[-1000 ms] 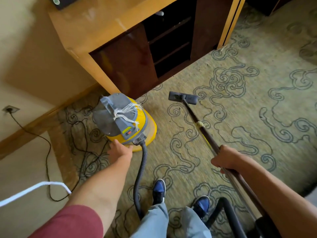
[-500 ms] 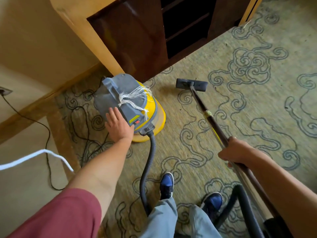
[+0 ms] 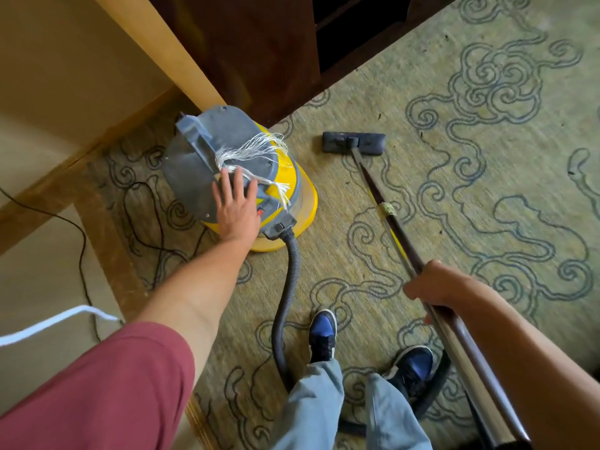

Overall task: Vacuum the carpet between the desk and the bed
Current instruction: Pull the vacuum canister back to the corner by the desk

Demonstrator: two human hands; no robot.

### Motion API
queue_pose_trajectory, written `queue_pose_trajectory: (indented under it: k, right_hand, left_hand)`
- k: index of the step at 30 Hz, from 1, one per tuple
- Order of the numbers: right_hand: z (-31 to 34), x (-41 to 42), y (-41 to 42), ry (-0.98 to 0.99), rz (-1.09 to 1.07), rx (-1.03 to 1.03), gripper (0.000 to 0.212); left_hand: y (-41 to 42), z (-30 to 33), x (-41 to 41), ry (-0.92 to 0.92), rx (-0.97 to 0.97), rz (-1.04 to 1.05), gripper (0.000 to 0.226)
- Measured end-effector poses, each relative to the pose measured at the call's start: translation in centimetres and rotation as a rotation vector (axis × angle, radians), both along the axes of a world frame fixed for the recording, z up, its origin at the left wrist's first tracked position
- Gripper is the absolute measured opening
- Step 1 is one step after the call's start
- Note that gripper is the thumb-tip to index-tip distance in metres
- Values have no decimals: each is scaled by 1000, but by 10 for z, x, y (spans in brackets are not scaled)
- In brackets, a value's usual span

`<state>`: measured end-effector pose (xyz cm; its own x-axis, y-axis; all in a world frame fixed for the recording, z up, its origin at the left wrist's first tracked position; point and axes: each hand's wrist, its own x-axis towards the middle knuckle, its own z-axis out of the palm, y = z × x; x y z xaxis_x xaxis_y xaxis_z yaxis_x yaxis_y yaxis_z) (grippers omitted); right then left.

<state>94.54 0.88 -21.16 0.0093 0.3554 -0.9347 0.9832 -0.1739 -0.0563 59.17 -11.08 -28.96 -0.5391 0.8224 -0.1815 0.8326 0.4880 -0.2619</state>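
Note:
A yellow canister vacuum with a grey lid stands on the patterned carpet beside the wooden desk. My left hand lies flat on the lid with fingers spread, next to the red switch. My right hand grips the dark vacuum wand. The wand's black floor head rests on the carpet in front of the desk. A grey hose runs from the canister down past my shoes.
A black power cord trails over the carpet edge and bare floor on the left. A white cable crosses the lower left. My blue shoes stand on the carpet. White frayed string is tied to the lid handle.
My left hand has moved up from the canister's side onto the grey lid near the switch. The view has dipped lower and closer. My right hand keeps its hold on the wand.

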Motion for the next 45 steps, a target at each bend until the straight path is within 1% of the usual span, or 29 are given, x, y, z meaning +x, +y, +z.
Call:
queue_pose_trajectory:
  k: [3,7,12,17,19,23,33,37,42,45]
  right_hand:
    - [-6,-6,-7,-17,-13,-67,33]
    - [-11,-10,-18,-13,-31,-87,37]
    - [-11,-10,-20,-6,7,-86,40]
    - [-8,-6,-12,27,26,-63,27]
    - [-6,-7,-9,30,58,-47,25]
    - [-6,-8,-4,49,86,-37,25]
    - [-6,-6,-5,13,80,-37,24]
    - [-1,-7,-5,26,105,-34,23]
    - [2,-10,-6,30,134,-31,23]
    - [2,-11,-6,35,139,-32,20]
  left_hand:
    - [0,-6,3,23,38,10,79]
    - [5,-9,7,38,33,32,76]
    - [12,-19,15,74,8,86,51]
    - [12,-28,11,116,12,79,50]
    - [13,-32,11,127,21,86,48]
    - [11,-37,10,140,63,85,49]
    - [9,-33,8,130,26,71,55]
    - [9,-30,10,98,-3,75,61]
    - [8,-22,11,39,-1,93,74]
    - [6,-19,9,21,-4,71,73]
